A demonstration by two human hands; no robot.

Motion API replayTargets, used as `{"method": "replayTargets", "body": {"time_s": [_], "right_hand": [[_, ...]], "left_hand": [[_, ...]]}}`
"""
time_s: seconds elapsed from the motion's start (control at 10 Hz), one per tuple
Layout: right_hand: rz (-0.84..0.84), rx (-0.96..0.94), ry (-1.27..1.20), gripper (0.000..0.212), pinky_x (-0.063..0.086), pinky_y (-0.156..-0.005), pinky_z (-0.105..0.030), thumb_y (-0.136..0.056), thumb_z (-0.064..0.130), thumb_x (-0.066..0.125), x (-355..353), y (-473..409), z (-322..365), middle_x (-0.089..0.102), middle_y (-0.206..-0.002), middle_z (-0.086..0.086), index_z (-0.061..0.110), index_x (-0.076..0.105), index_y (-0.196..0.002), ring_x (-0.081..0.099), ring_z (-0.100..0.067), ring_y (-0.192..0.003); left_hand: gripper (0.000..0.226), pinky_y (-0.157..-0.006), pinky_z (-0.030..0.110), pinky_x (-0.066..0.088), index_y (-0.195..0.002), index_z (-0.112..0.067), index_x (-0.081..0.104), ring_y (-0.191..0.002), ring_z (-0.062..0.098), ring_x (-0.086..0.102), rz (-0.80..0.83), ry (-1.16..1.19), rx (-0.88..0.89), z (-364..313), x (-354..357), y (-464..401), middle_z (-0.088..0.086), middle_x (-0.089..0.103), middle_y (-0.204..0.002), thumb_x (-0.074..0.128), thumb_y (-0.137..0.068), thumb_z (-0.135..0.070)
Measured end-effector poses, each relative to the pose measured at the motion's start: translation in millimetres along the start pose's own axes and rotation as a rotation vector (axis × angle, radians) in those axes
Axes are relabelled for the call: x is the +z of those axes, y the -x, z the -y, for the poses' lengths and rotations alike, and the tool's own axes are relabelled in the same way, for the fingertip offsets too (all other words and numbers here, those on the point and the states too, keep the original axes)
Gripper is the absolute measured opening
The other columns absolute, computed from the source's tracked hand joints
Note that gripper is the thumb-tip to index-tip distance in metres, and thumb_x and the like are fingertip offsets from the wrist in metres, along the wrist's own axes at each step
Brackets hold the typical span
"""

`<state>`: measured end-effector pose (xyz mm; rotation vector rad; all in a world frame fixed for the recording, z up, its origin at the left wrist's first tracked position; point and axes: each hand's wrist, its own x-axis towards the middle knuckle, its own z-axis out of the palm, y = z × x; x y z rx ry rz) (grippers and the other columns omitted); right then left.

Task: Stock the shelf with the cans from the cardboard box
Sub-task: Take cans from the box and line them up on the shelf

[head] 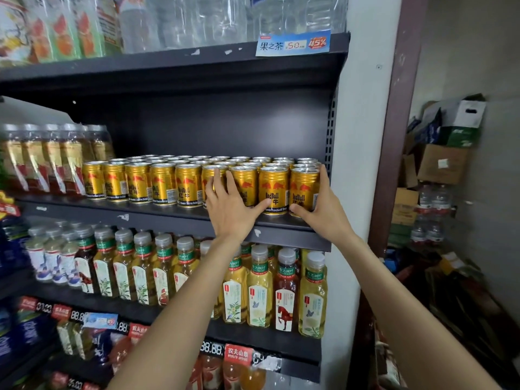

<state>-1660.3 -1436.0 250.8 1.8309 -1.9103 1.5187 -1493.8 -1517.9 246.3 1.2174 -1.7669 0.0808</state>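
Several rows of gold Red Bull cans (163,182) fill the middle dark shelf (168,212) from its centre to its right end. My left hand (233,205) lies flat against the fronts of the front-row cans, fingers spread and straight, with its thumb touching a can (274,184) to the right. My right hand (319,205) wraps the rightmost front can (302,187), with fingers up its right side and thumb across its lower front. The task's cardboard box is not in view.
Tea bottles (284,291) line the shelf below, and wrapped bottle packs (42,159) stand left of the cans. Water bottles (197,21) sit on the top shelf. A white wall post (363,136) bounds the shelf's right end. Stacked cartons (444,161) fill the far right corner.
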Motion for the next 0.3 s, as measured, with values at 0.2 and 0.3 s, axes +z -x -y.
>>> {"method": "replayTargets", "body": {"time_s": [0.2,0.3], "right_hand": [[-0.004,0.059,0.123,0.107,0.030,-0.111,-0.055,-0.077,0.058,0.060,0,3,12,0.021,-0.156,-0.011,0.020,-0.011,-0.148,0.027,-0.030,-0.141],[-0.172,0.033,0.317,0.095,0.015,-0.116,-0.052,-0.086,0.051,0.055,3,15,34,0.010,-0.158,-0.016,0.012,-0.005,-0.149,0.010,-0.032,-0.145]], "left_hand": [[0.093,-0.113,0.045,0.021,-0.147,-0.011,0.021,-0.141,0.030,0.011,0.015,0.064,0.012,3,-8,0,0.009,0.013,-0.156,0.052,-0.079,-0.067],[0.071,-0.107,0.040,0.030,-0.142,-0.017,0.033,-0.136,0.025,0.026,-0.075,0.187,0.028,15,-22,2,0.005,0.031,-0.149,0.052,-0.086,-0.056]]}}
